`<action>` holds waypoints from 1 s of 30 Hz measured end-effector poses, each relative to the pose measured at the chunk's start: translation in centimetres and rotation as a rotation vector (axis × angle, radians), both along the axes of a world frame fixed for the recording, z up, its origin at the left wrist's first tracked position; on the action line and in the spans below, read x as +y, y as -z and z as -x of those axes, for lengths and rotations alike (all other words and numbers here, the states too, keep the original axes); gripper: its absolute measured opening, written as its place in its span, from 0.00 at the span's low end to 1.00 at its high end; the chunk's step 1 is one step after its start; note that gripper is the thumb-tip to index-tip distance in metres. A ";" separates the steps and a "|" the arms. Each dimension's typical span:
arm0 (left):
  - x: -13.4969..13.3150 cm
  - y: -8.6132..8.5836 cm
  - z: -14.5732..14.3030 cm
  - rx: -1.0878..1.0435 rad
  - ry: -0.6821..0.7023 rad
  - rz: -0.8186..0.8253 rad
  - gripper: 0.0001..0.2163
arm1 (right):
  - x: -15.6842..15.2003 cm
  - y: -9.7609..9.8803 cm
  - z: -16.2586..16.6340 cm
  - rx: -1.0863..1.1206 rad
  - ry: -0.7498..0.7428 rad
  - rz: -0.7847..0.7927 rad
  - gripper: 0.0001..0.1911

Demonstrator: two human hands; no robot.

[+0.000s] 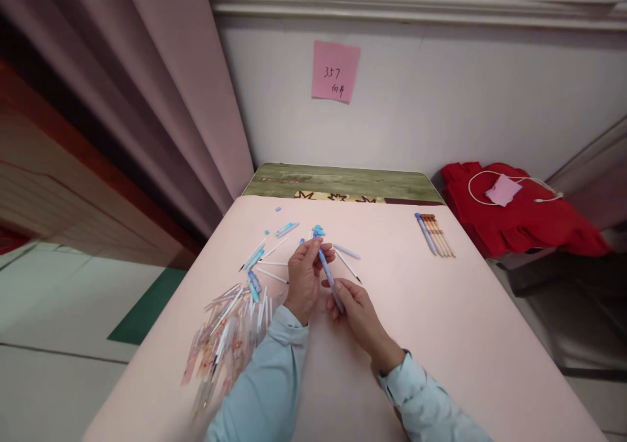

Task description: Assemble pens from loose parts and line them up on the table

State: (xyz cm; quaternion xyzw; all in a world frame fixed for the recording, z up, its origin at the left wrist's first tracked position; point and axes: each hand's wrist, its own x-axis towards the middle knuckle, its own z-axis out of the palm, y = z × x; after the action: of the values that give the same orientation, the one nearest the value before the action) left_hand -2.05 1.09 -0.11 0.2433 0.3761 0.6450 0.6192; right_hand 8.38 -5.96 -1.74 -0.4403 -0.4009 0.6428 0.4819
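Above the middle of the table, a blue-violet pen (326,269) slants between my two hands. My left hand (304,269) is closed around its upper part, near the darker blue end. The lower end lies in the closed fingers of my right hand (353,306). Just beyond my left fingertips are small bright-blue pieces (319,230). A pale violet pen barrel (346,251) and a white refill with a dark tip (349,266) rest to the right of my hands. White refills (272,273) and blue pen parts (254,284) lie to the left.
A pile of loose pen parts (220,341) covers the table's left side. At the far right, a blue pen (426,234) lies beside several brown-topped beige pens (439,236). Red cloth (519,223) with a white cord sits past the table's right edge. A wall stands behind the table.
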 end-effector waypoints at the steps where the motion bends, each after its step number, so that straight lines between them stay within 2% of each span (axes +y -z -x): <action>1: -0.1 0.0 -0.1 0.006 0.012 0.004 0.12 | 0.1 -0.2 -0.1 -0.001 0.009 -0.007 0.21; 8: -0.7 0.0 -0.9 -0.019 0.164 0.013 0.14 | 0.9 -0.9 -0.8 -0.009 0.117 -0.049 0.17; 16: -0.7 0.4 -0.6 0.099 0.293 -0.018 0.10 | 0.8 -0.4 -0.9 -0.015 0.188 -0.050 0.17; 26: -1.1 0.4 -1.0 0.073 0.311 0.015 0.12 | 0.8 -0.4 -1.2 0.117 0.102 -0.009 0.21; 30: -0.6 0.3 -0.5 0.071 0.190 -0.007 0.12 | 0.9 -0.4 -1.3 0.069 0.072 0.071 0.27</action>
State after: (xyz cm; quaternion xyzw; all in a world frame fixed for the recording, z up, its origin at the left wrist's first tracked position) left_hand -1.55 0.49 -0.37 0.3027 0.3708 0.5756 0.6630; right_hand 9.67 -5.01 -1.33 -0.4486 -0.3450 0.6537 0.5025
